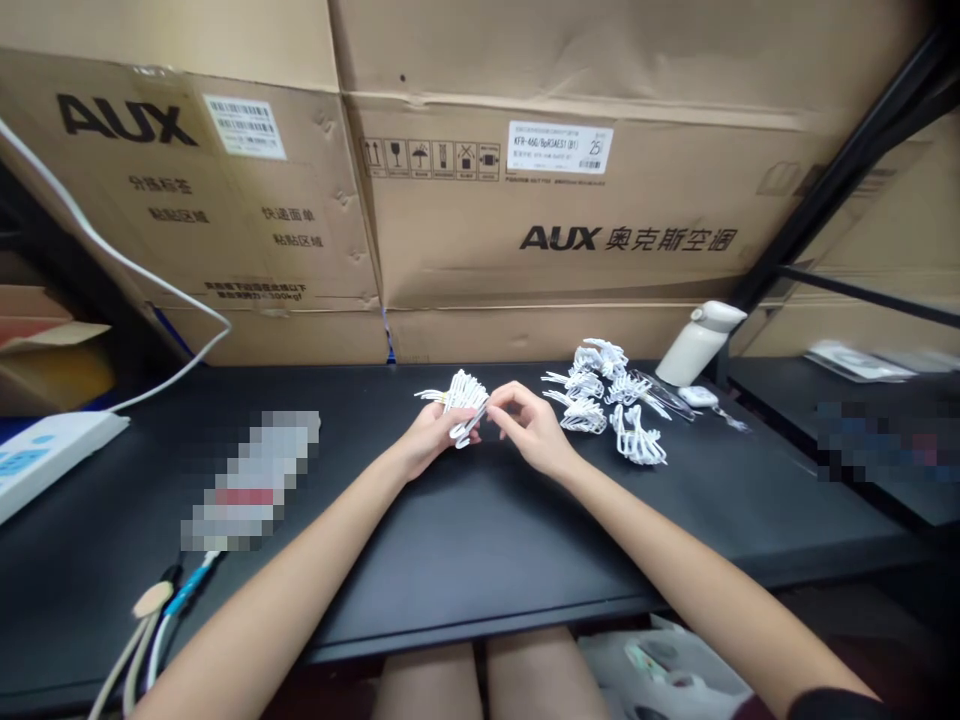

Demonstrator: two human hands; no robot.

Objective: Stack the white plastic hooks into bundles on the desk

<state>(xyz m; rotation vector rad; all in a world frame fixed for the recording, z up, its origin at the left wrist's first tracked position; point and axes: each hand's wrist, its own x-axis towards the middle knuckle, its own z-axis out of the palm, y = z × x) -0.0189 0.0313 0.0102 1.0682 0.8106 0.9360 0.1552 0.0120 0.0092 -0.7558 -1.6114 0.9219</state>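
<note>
My left hand is closed around a bundle of thin white cord-like strands, its loose ends sticking out to the left and upward. A folded end of the bundle hangs below my left thumb. Close beside it, my right hand has thumb and forefinger pinched at the bundle's right edge, on what looks like one strand. The exact grip is too small to make out. To the right of my right hand, several similar white bundles lie in a loose group on the black table.
A cream bottle and a small white device stand beyond the bundles. On the left are a blurred phone-like slab with cables and a white power strip. Large cardboard boxes wall off the back; a black frame post rises right.
</note>
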